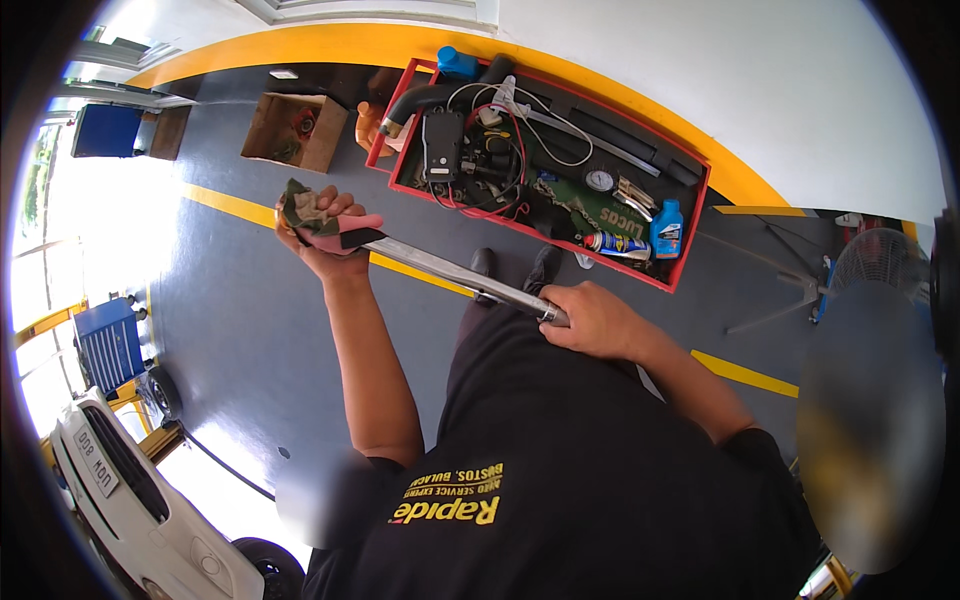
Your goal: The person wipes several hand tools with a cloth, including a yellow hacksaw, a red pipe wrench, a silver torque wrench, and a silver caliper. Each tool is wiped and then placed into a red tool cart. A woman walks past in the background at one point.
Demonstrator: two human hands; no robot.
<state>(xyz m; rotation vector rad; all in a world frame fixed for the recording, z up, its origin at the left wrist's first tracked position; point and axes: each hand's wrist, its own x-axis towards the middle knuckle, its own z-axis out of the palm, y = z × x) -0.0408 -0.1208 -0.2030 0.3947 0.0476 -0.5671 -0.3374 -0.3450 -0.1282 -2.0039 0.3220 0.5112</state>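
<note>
My right hand grips the near end of a long silver metal bar tool held level in front of me. My left hand is closed on the tool's far end through a crumpled pink and olive rag, which hides that end. Beyond the tool stands a red tool tray crowded with cables, a black box, a round gauge, a spray can and a small blue bottle.
Dark grey floor carries yellow stripes. A cardboard box sits at the back left, a blue cabinet at left, a white car front at lower left, a standing fan at right.
</note>
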